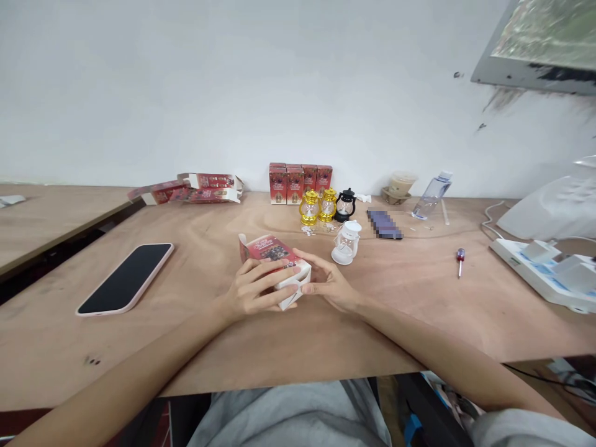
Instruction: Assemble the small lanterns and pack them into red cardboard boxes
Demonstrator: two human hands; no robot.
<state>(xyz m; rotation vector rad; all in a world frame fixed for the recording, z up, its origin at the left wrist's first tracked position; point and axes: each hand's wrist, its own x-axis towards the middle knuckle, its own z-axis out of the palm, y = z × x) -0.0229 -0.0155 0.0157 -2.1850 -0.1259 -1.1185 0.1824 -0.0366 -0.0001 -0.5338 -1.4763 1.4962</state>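
Observation:
Between my hands, above the near middle of the table, is a red printed cardboard box [274,246] with a white end facing me and a flap standing open at its far end. My left hand [254,285] wraps over its left side, fingers lying across the top and near end. My right hand [330,282] grips the right side, with the thumb at the white end flap. Just beyond my right hand stands a small white lantern [346,243]. Behind it are two gold lanterns [309,208] and a black lantern [345,205]. The box's inside is hidden.
Several upright red boxes [286,185] stand by the wall; flattened red cartons [205,189] lie at back left. A phone [128,279] lies left. Toward the right are a blurred dark phone-like slab [384,225], a bottle [432,195], a cup [401,184], a screwdriver [460,262] and a power strip [544,273].

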